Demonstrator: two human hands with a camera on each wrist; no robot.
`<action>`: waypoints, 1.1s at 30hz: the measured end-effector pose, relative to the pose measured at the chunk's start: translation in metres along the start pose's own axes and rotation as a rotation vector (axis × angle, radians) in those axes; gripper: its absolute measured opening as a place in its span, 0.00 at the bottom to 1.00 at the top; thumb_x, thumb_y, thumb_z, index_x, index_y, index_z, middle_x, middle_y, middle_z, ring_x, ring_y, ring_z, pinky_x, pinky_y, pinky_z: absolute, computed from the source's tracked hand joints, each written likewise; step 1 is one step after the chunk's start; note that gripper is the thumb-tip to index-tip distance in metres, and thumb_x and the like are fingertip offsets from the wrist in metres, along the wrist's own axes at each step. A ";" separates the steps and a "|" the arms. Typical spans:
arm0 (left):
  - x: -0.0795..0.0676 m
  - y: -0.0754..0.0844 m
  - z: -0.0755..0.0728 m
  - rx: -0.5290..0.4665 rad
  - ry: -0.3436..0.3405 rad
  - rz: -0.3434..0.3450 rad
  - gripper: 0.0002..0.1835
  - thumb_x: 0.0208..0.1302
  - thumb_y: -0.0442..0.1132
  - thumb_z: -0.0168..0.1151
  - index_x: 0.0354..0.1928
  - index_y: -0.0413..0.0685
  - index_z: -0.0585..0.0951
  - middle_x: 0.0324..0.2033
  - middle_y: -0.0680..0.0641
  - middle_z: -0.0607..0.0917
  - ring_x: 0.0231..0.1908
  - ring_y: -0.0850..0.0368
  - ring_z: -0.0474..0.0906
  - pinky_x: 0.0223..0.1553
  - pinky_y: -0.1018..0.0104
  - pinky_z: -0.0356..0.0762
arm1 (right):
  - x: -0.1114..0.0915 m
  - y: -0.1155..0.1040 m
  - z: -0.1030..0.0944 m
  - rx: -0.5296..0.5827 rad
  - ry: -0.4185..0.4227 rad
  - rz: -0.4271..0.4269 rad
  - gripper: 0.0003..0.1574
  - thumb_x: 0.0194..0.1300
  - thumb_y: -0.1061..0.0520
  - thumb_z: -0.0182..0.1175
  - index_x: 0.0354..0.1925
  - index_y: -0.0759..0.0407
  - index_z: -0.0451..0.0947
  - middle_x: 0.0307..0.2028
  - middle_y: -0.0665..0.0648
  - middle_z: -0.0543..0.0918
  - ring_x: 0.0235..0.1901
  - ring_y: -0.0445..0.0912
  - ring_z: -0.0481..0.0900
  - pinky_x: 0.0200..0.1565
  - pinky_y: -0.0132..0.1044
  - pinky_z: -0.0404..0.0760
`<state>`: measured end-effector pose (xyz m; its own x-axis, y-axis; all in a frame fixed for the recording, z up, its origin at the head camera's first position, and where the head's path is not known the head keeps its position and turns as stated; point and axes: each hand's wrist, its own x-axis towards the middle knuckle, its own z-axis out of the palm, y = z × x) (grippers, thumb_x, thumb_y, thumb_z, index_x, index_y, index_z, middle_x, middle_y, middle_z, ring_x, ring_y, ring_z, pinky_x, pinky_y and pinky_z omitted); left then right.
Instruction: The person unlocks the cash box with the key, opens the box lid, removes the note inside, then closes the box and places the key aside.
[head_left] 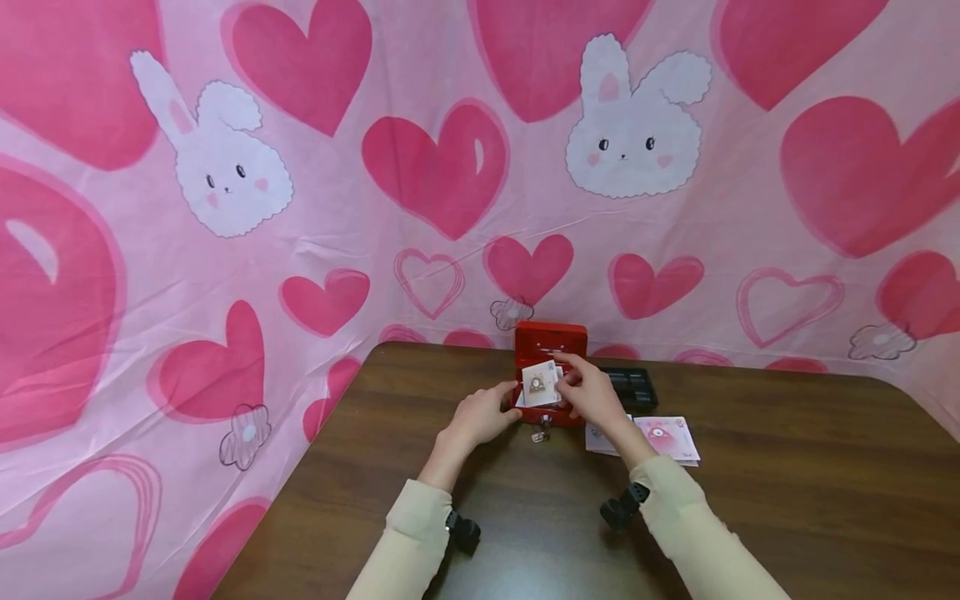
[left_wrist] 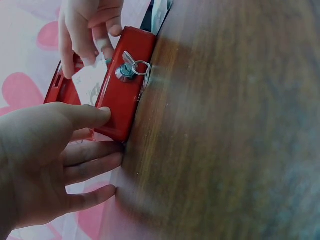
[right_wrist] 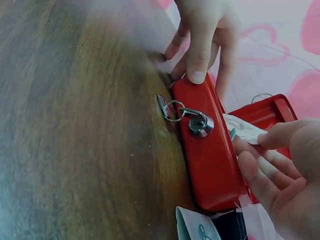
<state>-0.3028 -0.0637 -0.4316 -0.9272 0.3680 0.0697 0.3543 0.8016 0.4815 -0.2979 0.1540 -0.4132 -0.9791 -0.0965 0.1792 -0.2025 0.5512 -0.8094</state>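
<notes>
A small red cash box (head_left: 551, 416) stands at the table's back with its lid (head_left: 551, 340) raised. Keys (right_wrist: 172, 111) on a ring hang from the lock (right_wrist: 201, 125) on its front. My left hand (head_left: 483, 414) holds the box's left front corner, thumb on the front face and fingers along the side. My right hand (head_left: 592, 392) reaches over the box from the right and pinches a white paper note (head_left: 537, 385) with a printed picture. The note leans up out of the box, its lower part hidden by the front wall in both wrist views.
Right of the box lies a black compartment tray (head_left: 633, 387). In front of it are printed paper notes, a pink one (head_left: 667, 437) on the right, partly behind the right forearm. A pink cloth (head_left: 442, 283) with hearts and rabbits hangs behind the wooden table (head_left: 810, 492).
</notes>
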 end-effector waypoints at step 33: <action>0.000 0.001 -0.001 0.015 0.005 0.007 0.30 0.67 0.50 0.62 0.69 0.52 0.72 0.53 0.47 0.86 0.51 0.51 0.83 0.53 0.50 0.79 | -0.030 0.004 -0.032 0.202 0.048 -0.107 0.30 0.67 0.61 0.63 0.65 0.61 0.69 0.35 0.68 0.81 0.26 0.52 0.83 0.25 0.50 0.84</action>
<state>-0.3027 -0.0634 -0.4302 -0.9254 0.3711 0.0776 0.3625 0.8060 0.4680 -0.2684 0.1857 -0.4043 -0.9506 -0.1032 0.2927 -0.3100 0.3620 -0.8791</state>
